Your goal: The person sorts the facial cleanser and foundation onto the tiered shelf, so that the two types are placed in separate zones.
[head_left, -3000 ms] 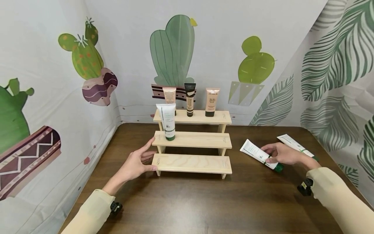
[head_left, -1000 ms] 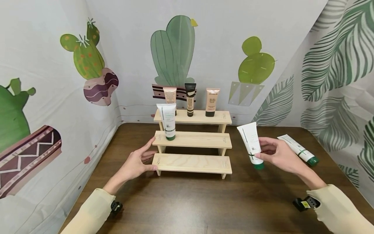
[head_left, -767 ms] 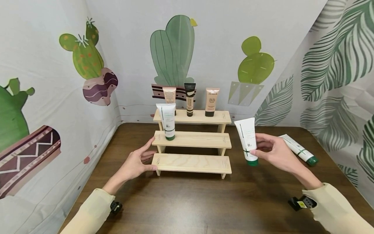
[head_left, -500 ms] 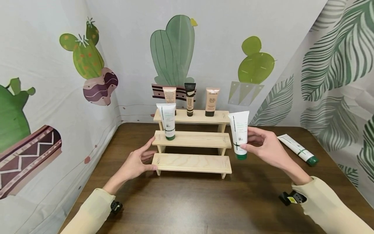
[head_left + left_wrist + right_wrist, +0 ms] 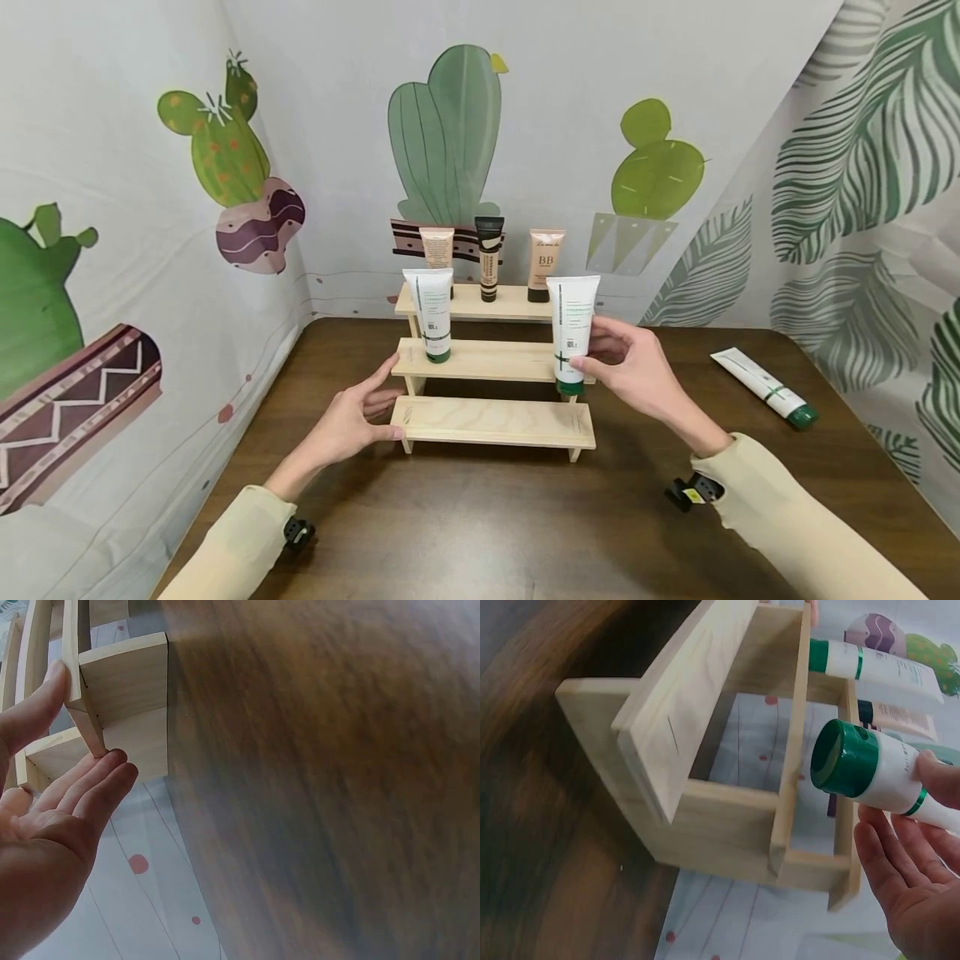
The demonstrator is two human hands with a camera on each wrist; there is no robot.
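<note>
A three-tier wooden display stand stands on the brown table. My left hand rests against its left end, thumb at the lowest shelf and fairly straight fingers along the side, as the left wrist view also shows. My right hand pinches a white squeeze tube with a green cap, upright and cap down, in front of the right end of the middle shelf. In the right wrist view its green cap looks apart from the shelf. A matching white tube stands at the middle shelf's left end.
On the top shelf stand a pink tube, a black-and-beige tube and a BB cream tube. Another white tube lies on the table at the right. A cactus-print cloth hangs behind.
My right hand picked the white tube up from the table, turned it upright and carried it left to the middle shelf's right end. The left hand stayed against the stand.
</note>
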